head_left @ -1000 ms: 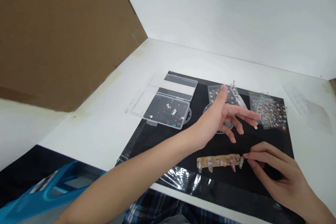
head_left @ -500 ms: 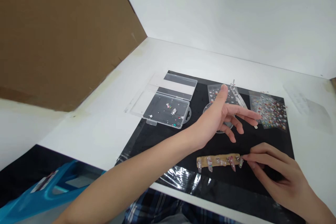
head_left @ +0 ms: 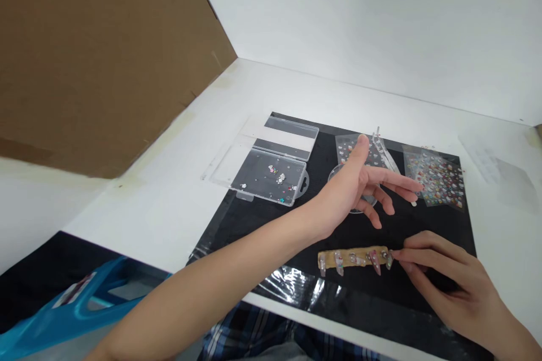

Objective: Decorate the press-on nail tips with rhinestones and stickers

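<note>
On the black mat (head_left: pixel 296 242) lies a tan strip (head_left: pixel 351 258) bearing several decorated nail tips (head_left: pixel 374 261). My right hand (head_left: pixel 449 282) has thumb and forefinger pinched at the strip's right end, against the last nail tip (head_left: pixel 388 259); whether anything small is between the fingertips is hidden. Raised above the mat, my left hand (head_left: pixel 359 186) spreads its fingers and holds nothing. It partly covers a round clear dish (head_left: pixel 334 174) and a sticker sheet (head_left: pixel 345 146). Right of its fingertips is a denser sheet of colourful stickers (head_left: pixel 440 177).
An open clear case (head_left: pixel 269 177) with small charms sits left of my left hand. Clear tweezers or a similar strip (head_left: pixel 387 157) lies behind that hand. Transparent sheets (head_left: pixel 514 180) are at the right. A blue plastic object (head_left: pixel 84 299) stands lower left, below a brown panel (head_left: pixel 105 56).
</note>
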Tool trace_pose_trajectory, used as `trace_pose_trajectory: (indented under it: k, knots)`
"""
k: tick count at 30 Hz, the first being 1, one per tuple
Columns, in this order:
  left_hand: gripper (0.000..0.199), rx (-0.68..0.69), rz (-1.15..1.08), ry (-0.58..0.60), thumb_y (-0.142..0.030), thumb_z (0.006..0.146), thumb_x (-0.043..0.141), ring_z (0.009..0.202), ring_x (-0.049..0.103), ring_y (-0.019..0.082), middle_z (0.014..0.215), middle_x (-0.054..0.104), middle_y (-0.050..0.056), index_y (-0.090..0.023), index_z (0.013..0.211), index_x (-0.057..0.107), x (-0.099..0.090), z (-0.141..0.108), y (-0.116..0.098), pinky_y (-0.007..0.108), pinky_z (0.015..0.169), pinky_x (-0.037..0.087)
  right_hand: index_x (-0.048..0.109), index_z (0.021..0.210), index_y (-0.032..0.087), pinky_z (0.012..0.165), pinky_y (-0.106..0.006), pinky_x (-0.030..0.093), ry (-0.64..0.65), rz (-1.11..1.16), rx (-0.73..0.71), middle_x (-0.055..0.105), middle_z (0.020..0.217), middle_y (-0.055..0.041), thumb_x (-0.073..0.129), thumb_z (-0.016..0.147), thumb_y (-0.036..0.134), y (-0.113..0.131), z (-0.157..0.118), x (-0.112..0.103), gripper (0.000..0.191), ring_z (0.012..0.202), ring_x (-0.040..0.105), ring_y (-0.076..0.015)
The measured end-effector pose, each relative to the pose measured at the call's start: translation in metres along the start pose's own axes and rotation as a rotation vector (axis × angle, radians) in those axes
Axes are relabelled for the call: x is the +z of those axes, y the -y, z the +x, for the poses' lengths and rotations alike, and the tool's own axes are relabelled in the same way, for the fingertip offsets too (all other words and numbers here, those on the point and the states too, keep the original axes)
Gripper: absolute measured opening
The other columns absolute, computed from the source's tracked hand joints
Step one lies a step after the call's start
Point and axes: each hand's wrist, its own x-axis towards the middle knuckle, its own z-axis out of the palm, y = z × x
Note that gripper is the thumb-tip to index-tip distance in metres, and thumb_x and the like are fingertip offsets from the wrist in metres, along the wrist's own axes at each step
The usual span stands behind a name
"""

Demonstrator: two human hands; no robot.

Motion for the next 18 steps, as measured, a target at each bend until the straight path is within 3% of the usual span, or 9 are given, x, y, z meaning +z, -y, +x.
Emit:
trace_pose_trajectory:
  k: [5, 9, 12, 14, 16, 17, 18]
  knots:
    - [0.108, 0.004, 0.029, -0.005, -0.086, 0.108, 0.012, 0.080, 0.060, 0.017, 0.121, 0.076, 0.022, -0.006, 0.122, 0.082, 0.000, 0.000, 0.001, 0.022, 0.060, 0.055, 0.076, 0.111, 0.028, 0.069, -0.019, 0.061, -0.089, -0.082, 0.037, 0.074, 0.095, -0.0021, 0.064, 0.104, 0.010, -0.007, -0.009, 0.000, 0.023, 0.079, 0.074, -0.0120]
    - [0.109, 0.040, 0.085, -0.063, -0.093, 0.104, 0.021, 0.078, 0.058, 0.017, 0.116, 0.076, 0.023, -0.003, 0.120, 0.081, 0.004, 0.003, 0.000, 0.023, 0.056, 0.053, 0.073, 0.138, 0.030, 0.097, -0.037, 0.062, -0.252, -0.345, 0.194, 0.073, 0.127, -0.0098, 0.062, 0.111, 0.028, -0.030, -0.019, -0.001, 0.029, 0.115, 0.072, -0.0231]
    - [0.105, 0.104, 0.179, -0.152, -0.090, 0.105, 0.023, 0.076, 0.058, 0.018, 0.109, 0.075, 0.021, -0.003, 0.117, 0.082, 0.009, 0.001, -0.002, 0.024, 0.055, 0.051, 0.061, 0.160, 0.031, 0.111, -0.052, 0.055, -0.164, -0.429, 0.207, 0.068, 0.149, -0.0118, 0.055, 0.115, 0.039, -0.048, -0.023, 0.001, 0.046, 0.136, 0.063, -0.0311]
    - [0.092, 0.243, 0.386, -0.233, -0.077, 0.112, 0.024, 0.081, 0.062, 0.019, 0.107, 0.075, 0.018, -0.008, 0.117, 0.083, 0.014, -0.008, 0.001, 0.027, 0.064, 0.054, 0.065, 0.155, 0.032, 0.111, -0.054, 0.055, -0.128, -0.428, 0.195, 0.071, 0.147, -0.0103, 0.053, 0.116, 0.039, -0.054, -0.024, 0.004, 0.042, 0.131, 0.066, -0.0305]
    - [0.065, 0.540, 0.728, -0.238, -0.059, 0.117, 0.037, 0.099, 0.068, 0.022, 0.111, 0.076, 0.016, -0.015, 0.126, 0.083, 0.021, -0.023, 0.014, 0.036, 0.092, 0.059, 0.071, 0.146, 0.031, 0.110, -0.053, 0.058, -0.157, -0.425, 0.191, 0.074, 0.140, -0.0100, 0.053, 0.115, 0.038, -0.056, -0.023, 0.006, 0.036, 0.125, 0.070, -0.0290]
    - [0.055, 0.669, 0.839, -0.177, -0.056, 0.115, 0.045, 0.106, 0.071, 0.025, 0.116, 0.077, 0.015, -0.019, 0.135, 0.081, 0.026, -0.033, 0.023, 0.040, 0.099, 0.059, 0.071, 0.144, 0.030, 0.109, -0.052, 0.059, -0.184, -0.429, 0.192, 0.075, 0.138, -0.0105, 0.054, 0.115, 0.037, -0.056, -0.020, 0.006, 0.035, 0.124, 0.071, -0.0286]
    - [0.056, 0.737, 0.925, -0.031, -0.060, 0.112, 0.047, 0.103, 0.072, 0.026, 0.116, 0.078, 0.014, -0.025, 0.144, 0.077, 0.032, -0.043, 0.035, 0.043, 0.098, 0.060, 0.070, 0.145, 0.029, 0.109, -0.051, 0.060, -0.209, -0.438, 0.196, 0.074, 0.138, -0.0112, 0.055, 0.115, 0.037, -0.057, -0.016, 0.007, 0.035, 0.125, 0.071, -0.0284]
